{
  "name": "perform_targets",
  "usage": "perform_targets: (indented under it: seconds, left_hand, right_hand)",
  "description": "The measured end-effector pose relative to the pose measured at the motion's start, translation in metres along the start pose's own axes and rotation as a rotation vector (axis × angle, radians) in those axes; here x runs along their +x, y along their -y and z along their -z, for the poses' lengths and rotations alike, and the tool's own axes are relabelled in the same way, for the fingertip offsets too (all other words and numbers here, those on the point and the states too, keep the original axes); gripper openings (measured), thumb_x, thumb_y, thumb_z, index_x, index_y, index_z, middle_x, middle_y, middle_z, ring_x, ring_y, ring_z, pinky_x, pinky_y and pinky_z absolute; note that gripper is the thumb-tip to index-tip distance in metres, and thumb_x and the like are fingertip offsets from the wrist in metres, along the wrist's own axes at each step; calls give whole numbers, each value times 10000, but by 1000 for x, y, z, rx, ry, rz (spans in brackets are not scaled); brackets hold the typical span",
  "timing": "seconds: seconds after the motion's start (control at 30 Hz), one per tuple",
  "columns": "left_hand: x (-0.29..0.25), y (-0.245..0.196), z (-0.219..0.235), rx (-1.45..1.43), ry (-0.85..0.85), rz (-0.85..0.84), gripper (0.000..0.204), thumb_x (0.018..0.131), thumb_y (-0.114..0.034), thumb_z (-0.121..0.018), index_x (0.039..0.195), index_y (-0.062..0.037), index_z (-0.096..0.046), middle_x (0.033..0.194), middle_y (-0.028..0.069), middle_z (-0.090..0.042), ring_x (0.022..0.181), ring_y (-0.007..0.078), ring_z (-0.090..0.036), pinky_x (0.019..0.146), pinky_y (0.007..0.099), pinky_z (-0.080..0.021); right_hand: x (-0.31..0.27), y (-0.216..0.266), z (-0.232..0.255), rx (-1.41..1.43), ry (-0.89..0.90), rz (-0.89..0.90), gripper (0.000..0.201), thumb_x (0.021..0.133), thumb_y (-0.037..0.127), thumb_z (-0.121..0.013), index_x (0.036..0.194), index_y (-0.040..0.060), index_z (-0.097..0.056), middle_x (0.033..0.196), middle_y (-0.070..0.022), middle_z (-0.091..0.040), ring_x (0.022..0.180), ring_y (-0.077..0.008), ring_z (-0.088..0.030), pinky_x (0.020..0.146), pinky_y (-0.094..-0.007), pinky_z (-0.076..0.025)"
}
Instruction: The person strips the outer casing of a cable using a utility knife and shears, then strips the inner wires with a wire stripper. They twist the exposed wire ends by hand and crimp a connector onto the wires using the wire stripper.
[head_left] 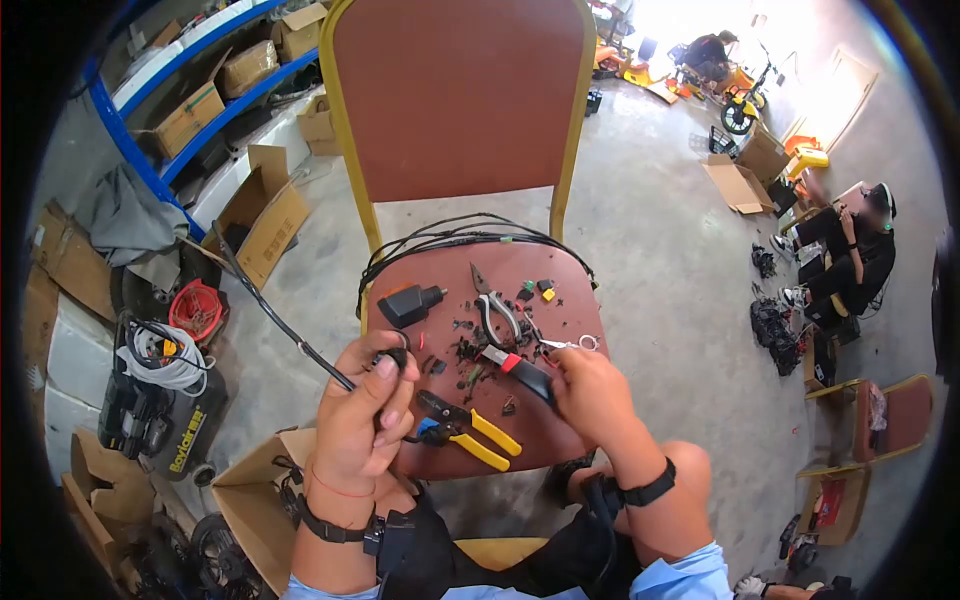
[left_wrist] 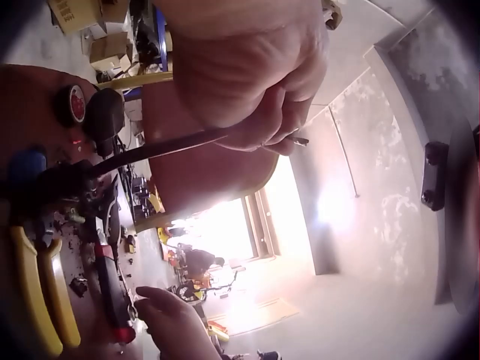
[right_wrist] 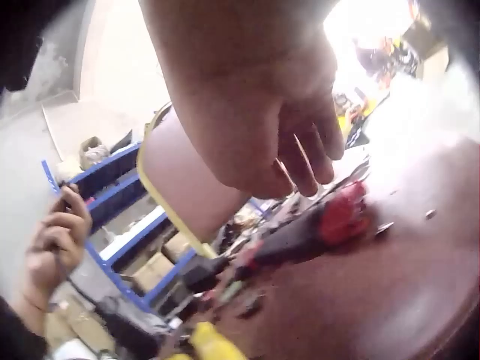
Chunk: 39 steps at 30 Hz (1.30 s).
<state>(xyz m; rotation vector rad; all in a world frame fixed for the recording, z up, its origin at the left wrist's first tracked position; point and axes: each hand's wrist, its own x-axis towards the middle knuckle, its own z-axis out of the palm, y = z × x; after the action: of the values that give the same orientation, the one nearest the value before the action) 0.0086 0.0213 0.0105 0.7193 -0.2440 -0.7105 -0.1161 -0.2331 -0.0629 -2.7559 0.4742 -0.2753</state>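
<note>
My left hand (head_left: 365, 400) pinches the end of a black cable (head_left: 275, 318), held above the near left of a brown chair seat (head_left: 560, 440). In the left wrist view the cable's cut tip (left_wrist: 300, 141) pokes out past the fingers. My right hand (head_left: 600, 395) hovers low over the seat's right side, its fingers loosely bent in the right wrist view. Just under them lies a red-and-black utility knife (right_wrist: 300, 236). Small scissors (head_left: 575, 345) with pale ring handles lie beside the fingertips. Long-nose pliers (head_left: 492, 305) and yellow-handled wire strippers (head_left: 485, 438) rest on the seat.
Black plastic scraps (head_left: 470, 350) and a black plug-like block (head_left: 408, 305) lie on the seat. A coiled black cable (head_left: 440, 235) runs along its back edge, before the backrest (head_left: 455, 95). Cardboard boxes (head_left: 265, 215) stand to the left; another person (head_left: 855, 245) sits at the right.
</note>
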Motion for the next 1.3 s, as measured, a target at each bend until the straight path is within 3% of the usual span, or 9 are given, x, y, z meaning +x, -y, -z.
perform_targets:
  seconds: [0.03,0.13,0.23,0.4,0.6,0.9,1.0,1.1,1.3]
  left_hand:
    - [1,2,-3,25,-27,23,247,973,-99,-555,1220,-107,-557,957,90,-596,553,62,-428,401,164,-302]
    - [1,16,-17,105,-117,112,249,948,-105,-608,1191,-65,-575,920,113,-641,535,51,-442,450,181,-345]
    - [7,29,-24,157,8,192,250,941,-96,-614,1183,-50,-572,919,93,-642,537,53,-449,474,193,-368]
    - [18,39,-27,179,40,281,267,911,-102,-651,1163,-62,-576,966,137,-633,554,72,-482,490,187,-389]
    - [25,36,-22,134,-4,312,247,917,-93,-639,1157,-73,-583,975,137,-622,554,76,-484,480,183,-379]
    - [29,44,-14,130,42,295,262,935,-93,-627,1187,-55,-565,968,162,-647,555,72,-488,461,177,-372]
    - [27,42,-16,129,57,298,255,938,-84,-616,1185,-58,-561,973,153,-649,549,72,-487,443,180,-363]
    - [26,45,-21,144,34,241,244,940,-77,-607,1178,-65,-552,1001,151,-652,536,67,-483,424,180,-349]
    - [25,49,-29,238,-104,98,158,955,-106,-596,1093,-135,-525,965,43,-566,550,42,-434,423,171,-341]
  right_hand:
    - [4,-10,-2,15,-110,-34,212,787,111,-625,995,88,-660,911,-132,-639,887,-332,-617,744,-417,-512]
    - [5,-23,1,-177,-144,-31,258,775,71,-611,1023,108,-671,953,-117,-640,917,-317,-607,763,-403,-514]
    - [8,-35,-8,-261,-162,6,276,761,70,-616,1025,122,-674,957,-96,-649,911,-303,-605,773,-392,-515]
    - [18,-33,-10,-308,-88,66,36,808,107,-553,834,84,-562,844,-82,-583,842,-262,-622,714,-375,-514]
    - [25,-39,-9,-359,59,33,56,816,107,-564,869,88,-557,857,-83,-600,787,-238,-659,655,-347,-527]
    - [33,-36,13,-307,87,80,94,833,122,-567,914,81,-543,827,-81,-638,784,-237,-683,631,-355,-536]
    - [34,-33,16,-174,201,20,229,812,214,-644,920,57,-516,858,-131,-662,843,-281,-677,645,-397,-527]
    - [33,-27,22,53,152,-58,297,796,231,-685,981,58,-530,869,-161,-668,833,-291,-674,664,-385,-526]
    - [15,-3,55,832,176,-148,442,818,96,-737,1218,59,-552,893,-59,-646,780,-124,-633,688,-274,-512]
